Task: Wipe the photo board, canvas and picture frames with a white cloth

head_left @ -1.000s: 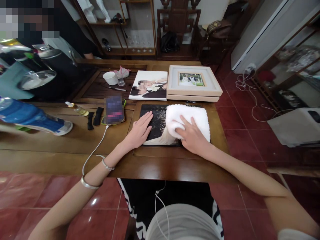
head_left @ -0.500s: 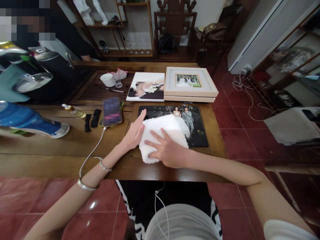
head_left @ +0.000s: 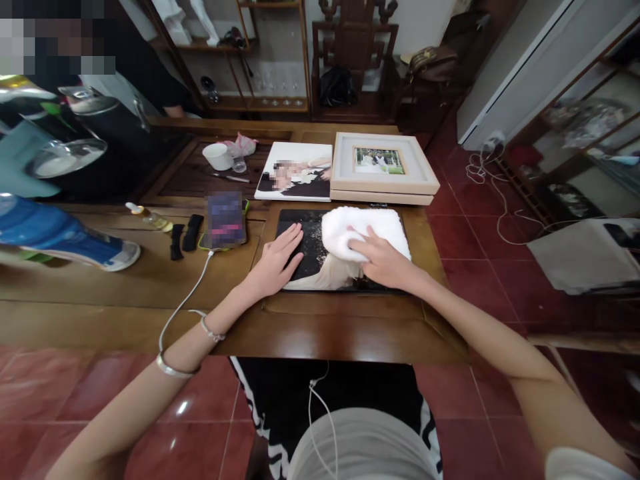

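A dark photo panel (head_left: 313, 257) lies flat on the wooden table (head_left: 125, 280) in front of me. My left hand (head_left: 277, 261) rests flat on its left edge, fingers stretched out. My right hand (head_left: 383, 259) presses a folded white towel (head_left: 365, 230) onto the panel's right half, fingers bent into the cloth. The towel hides most of the picture.
Behind the panel lie a canvas print (head_left: 296, 172) and a pale framed photo (head_left: 383, 167). A phone (head_left: 225, 219) on a white cable, two black clips (head_left: 186, 235), a small bottle (head_left: 147, 215) and a white cup (head_left: 218, 156) sit to the left. Another person stands far left.
The towel and my right hand swept from the panel's right to its near left corner, then back to the right. My left hand shifted along the left edge.
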Demonstrator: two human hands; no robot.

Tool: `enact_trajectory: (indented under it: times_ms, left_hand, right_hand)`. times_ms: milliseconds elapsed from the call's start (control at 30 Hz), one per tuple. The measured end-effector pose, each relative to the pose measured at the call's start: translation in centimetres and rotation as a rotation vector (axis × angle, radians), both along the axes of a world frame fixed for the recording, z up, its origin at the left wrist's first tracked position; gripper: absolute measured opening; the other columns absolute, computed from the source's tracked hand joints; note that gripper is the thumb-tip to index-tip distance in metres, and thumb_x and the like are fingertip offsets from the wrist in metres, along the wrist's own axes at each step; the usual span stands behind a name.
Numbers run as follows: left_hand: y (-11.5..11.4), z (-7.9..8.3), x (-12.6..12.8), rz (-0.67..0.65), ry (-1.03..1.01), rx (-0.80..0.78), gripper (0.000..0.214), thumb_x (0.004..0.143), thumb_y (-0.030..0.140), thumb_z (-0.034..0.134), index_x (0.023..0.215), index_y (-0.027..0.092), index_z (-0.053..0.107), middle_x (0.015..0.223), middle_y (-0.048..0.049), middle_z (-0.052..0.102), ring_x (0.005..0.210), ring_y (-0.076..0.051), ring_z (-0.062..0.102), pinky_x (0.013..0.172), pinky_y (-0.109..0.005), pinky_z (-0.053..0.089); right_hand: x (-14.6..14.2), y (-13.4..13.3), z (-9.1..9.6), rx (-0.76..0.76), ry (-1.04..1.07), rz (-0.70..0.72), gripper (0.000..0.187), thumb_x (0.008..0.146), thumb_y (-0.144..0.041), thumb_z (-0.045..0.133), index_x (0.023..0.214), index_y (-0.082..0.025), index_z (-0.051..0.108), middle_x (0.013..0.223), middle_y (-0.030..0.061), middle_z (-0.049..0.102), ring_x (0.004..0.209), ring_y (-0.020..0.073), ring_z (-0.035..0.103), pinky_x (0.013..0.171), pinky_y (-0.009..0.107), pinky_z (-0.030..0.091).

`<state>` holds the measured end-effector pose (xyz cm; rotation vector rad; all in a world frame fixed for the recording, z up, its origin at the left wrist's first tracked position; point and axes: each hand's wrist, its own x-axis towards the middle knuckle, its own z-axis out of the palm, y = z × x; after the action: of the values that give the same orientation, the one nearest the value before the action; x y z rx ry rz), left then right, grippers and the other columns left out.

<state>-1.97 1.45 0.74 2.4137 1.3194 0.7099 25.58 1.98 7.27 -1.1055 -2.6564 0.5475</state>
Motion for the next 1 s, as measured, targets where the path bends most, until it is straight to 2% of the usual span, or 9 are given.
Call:
enact_trajectory:
  times_ms: [100, 200, 300, 400, 533, 700, 800, 900, 1000]
  left_hand:
    - [0.1, -0.1, -0.1, 0.004, 0.018, 0.000, 0.052, 0.101, 0.037, 0.036, 0.149, 0.016, 0.037, 0.155, -0.0161, 0.036, 0.146, -0.028, 0.030, 0.114, -0.054, 0.030]
    - [0.0, -0.2, -0.1, 0.027, 0.049, -0.012, 0.052, 0.101, 0.037, 0.036, 0.147, 0.014, 0.040, 0.152, -0.0170, 0.041, 0.145, -0.030, 0.032, 0.114, -0.053, 0.030]
    - [0.0, -0.2, -0.1, 0.047, 0.063, -0.021, 0.051, 0.100, 0.037, 0.035, 0.145, 0.014, 0.042, 0.149, -0.0166, 0.045, 0.143, -0.031, 0.035, 0.113, -0.054, 0.031]
    - [0.0, -0.1, -0.1, 0.043, 0.057, -0.026, 0.051, 0.100, 0.037, 0.036, 0.145, 0.014, 0.043, 0.148, -0.0163, 0.046, 0.141, -0.030, 0.036, 0.113, -0.053, 0.032]
    - [-0.1, 0.2, 0.0, 0.028, 0.048, -0.036, 0.052, 0.101, 0.037, 0.035, 0.148, 0.015, 0.039, 0.153, -0.0158, 0.040, 0.145, -0.030, 0.031, 0.114, -0.053, 0.030]
    - [-0.2, 0.4, 0.1, 0.011, 0.045, -0.033, 0.052, 0.102, 0.036, 0.034, 0.150, 0.017, 0.035, 0.157, -0.0156, 0.033, 0.147, -0.028, 0.027, 0.114, -0.055, 0.029]
    - [-0.1, 0.4, 0.1, 0.003, 0.032, -0.020, 0.051, 0.102, 0.036, 0.035, 0.150, 0.017, 0.035, 0.156, -0.0155, 0.034, 0.147, -0.028, 0.028, 0.114, -0.054, 0.029]
    - [-0.1, 0.3, 0.1, 0.000, 0.018, -0.011, 0.051, 0.102, 0.037, 0.035, 0.150, 0.019, 0.035, 0.156, -0.0150, 0.034, 0.146, -0.028, 0.028, 0.114, -0.054, 0.028]
    - [-0.2, 0.3, 0.0, 0.009, 0.026, -0.016, 0.052, 0.102, 0.036, 0.035, 0.150, 0.019, 0.034, 0.157, -0.0156, 0.034, 0.146, -0.028, 0.028, 0.114, -0.055, 0.028]
  right_hand:
    - [-3.1, 3.7, -0.1, -0.025, 0.134, -0.008, 0.034, 0.075, -0.002, 0.040, 0.099, -0.018, 0.059, 0.106, 0.0079, 0.069, 0.110, 0.0278, 0.061, 0.107, 0.052, 0.035]
    - [-6.9, 6.4, 0.6, -0.070, 0.207, 0.061, 0.035, 0.073, -0.005, 0.040, 0.100, -0.016, 0.060, 0.107, 0.0103, 0.069, 0.098, 0.0259, 0.061, 0.092, 0.040, 0.043]
    - [-9.8, 7.7, 1.1, -0.101, 0.193, 0.097, 0.042, 0.072, -0.005, 0.040, 0.109, -0.014, 0.060, 0.114, 0.0134, 0.068, 0.099, 0.0265, 0.060, 0.087, 0.036, 0.043]
    - [-10.4, 7.7, 1.1, -0.088, 0.154, 0.101, 0.044, 0.074, -0.004, 0.040, 0.112, -0.013, 0.059, 0.115, 0.0142, 0.067, 0.098, 0.0269, 0.059, 0.087, 0.036, 0.043]
    - [-7.0, 6.9, 0.6, -0.036, 0.086, 0.071, 0.038, 0.072, -0.003, 0.040, 0.103, -0.016, 0.058, 0.098, 0.0110, 0.068, 0.087, 0.0268, 0.059, 0.080, 0.038, 0.046]
    - [0.7, 5.5, 0.4, 0.011, -0.006, -0.050, 0.031, 0.074, -0.005, 0.041, 0.096, -0.019, 0.057, 0.083, 0.0062, 0.066, 0.086, 0.0286, 0.060, 0.094, 0.049, 0.043]
    - [4.2, 4.5, 0.2, 0.022, -0.075, -0.172, 0.030, 0.076, -0.007, 0.041, 0.098, -0.020, 0.057, 0.081, 0.0066, 0.066, 0.090, 0.0315, 0.064, 0.093, 0.052, 0.045]
    - [6.0, 2.9, -0.3, 0.067, -0.135, -0.246, 0.031, 0.075, -0.004, 0.040, 0.097, -0.019, 0.057, 0.099, 0.0132, 0.070, 0.109, 0.0365, 0.062, 0.095, 0.056, 0.046]
    - [5.9, -0.3, -0.6, 0.126, -0.132, -0.203, 0.037, 0.069, 0.001, 0.040, 0.096, -0.016, 0.058, 0.129, 0.0203, 0.061, 0.136, 0.0377, 0.043, 0.105, 0.061, 0.038]
